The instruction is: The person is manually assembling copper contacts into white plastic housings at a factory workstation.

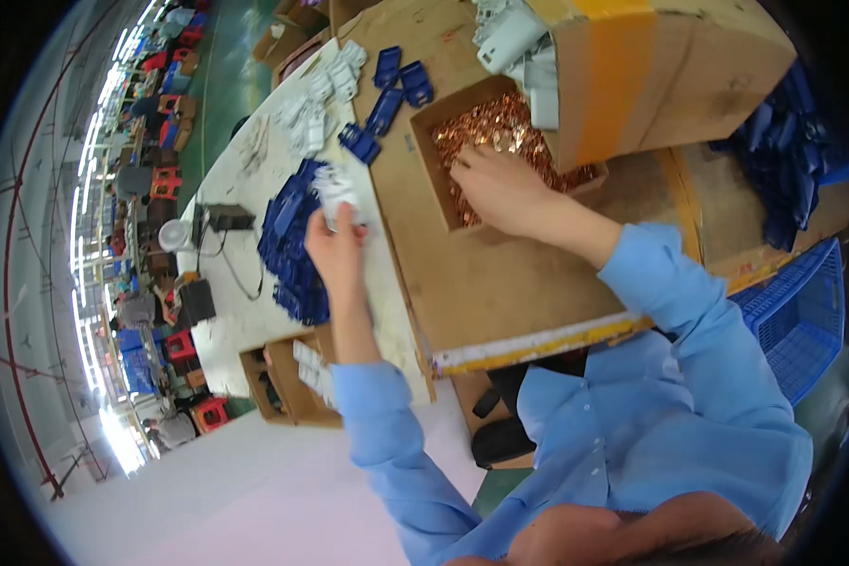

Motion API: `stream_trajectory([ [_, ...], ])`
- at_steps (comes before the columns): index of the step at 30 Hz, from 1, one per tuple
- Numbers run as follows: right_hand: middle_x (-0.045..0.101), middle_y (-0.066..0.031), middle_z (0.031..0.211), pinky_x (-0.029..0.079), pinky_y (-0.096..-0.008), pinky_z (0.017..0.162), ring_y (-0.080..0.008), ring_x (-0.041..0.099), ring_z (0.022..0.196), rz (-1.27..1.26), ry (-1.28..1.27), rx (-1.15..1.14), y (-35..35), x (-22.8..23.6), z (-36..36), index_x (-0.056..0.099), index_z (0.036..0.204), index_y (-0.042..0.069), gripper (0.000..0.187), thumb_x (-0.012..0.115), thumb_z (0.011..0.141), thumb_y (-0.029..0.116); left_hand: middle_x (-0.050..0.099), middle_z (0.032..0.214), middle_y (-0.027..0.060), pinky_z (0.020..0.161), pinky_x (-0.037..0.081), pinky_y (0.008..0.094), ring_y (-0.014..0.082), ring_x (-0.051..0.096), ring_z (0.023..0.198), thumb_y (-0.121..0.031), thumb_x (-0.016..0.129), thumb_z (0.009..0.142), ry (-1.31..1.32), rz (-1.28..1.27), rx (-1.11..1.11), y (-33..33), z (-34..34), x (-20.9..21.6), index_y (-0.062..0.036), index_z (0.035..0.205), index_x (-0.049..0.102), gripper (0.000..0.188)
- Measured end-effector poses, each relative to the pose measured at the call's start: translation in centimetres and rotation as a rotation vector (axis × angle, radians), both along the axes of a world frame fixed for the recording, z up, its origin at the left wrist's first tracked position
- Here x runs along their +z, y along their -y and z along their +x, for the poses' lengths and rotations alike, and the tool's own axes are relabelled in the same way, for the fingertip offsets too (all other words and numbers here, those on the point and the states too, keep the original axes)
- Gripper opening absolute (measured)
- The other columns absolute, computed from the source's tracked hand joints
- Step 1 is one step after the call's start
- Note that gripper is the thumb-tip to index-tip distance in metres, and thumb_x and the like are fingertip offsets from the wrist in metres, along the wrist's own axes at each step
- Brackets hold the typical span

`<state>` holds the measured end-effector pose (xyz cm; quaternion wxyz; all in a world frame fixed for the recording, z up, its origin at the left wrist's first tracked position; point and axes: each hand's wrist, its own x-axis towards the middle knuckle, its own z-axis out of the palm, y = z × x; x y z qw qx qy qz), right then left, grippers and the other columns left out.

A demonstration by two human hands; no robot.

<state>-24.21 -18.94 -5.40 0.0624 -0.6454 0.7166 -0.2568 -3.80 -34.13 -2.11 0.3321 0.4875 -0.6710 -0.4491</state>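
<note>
The right hand [500, 189] reaches into the shallow cardboard box [424, 127] of small copper-coloured metal pieces [486, 123], fingers bent down into the heap; whether they pinch a piece cannot be told. The left hand [335, 247] is off the box's left side, just past the edge of the brown cardboard sheet [481, 283] on which the box stands, and its fingers close around a white plastic part [333, 189] held up above the table. Beneath and beside that hand lies a heap of dark blue plastic parts [288, 250] on the white table [245, 321]. Farther from the person than the box's left wall, loose blue parts [387, 90] and white parts [316, 108] are scattered. Against the box's far right corner leans a large carton [670, 66] with a yellow tape band, white parts spilling from its mouth. A blue plastic crate [802, 321] sits well to the box's right
</note>
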Motion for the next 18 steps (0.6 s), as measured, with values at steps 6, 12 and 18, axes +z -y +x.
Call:
stream_trajectory([
  [6, 0.064, -0.0147, 0.09, 0.053, -0.0436, 0.072, -0.0313, 0.061, 0.094, 0.289, 0.106, 0.119, 2.9, 0.6, -1.3, 0.066, 0.083, 0.0, 0.012, 0.063, 0.072, 0.004, 0.062, 0.066, 0.0076, 0.046, 0.042, 0.0237, 0.0107, 0.054, 0.05, -0.017, 0.064, 0.088, 0.123, 0.005, 0.195, 16.6, -5.2, -2.5, 0.0052, 0.09, 0.062, 0.023],
  [12, 0.065, -0.0147, 0.086, 0.053, -0.0376, 0.069, -0.028, 0.064, 0.085, 0.09, -0.062, 0.153, 3.1, -1.3, -0.6, 0.065, 0.085, -0.001, 0.015, 0.063, 0.071, 0.006, 0.06, 0.108, 0.0251, 0.089, 0.048, 0.0403, 0.0322, 0.059, 0.103, -0.028, 0.067, 0.082, 0.519, -0.641, 0.264, 23.5, -6.5, -5.3, 0.01, 0.119, 0.052, 0.055],
  [18, 0.065, -0.0147, 0.084, 0.052, -0.0389, 0.069, -0.0279, 0.065, 0.083, 0.129, 0.229, 0.032, 3.0, -0.5, -1.7, 0.062, 0.082, 0.0, 0.011, 0.062, 0.073, 0.007, 0.058, 0.116, 0.0149, 0.075, 0.049, 0.0359, 0.0175, 0.06, 0.077, -0.032, 0.075, 0.078, 0.183, -0.504, -0.387, 8.7, -19.3, 1.3, 0.0053, 0.128, 0.048, 0.068],
])
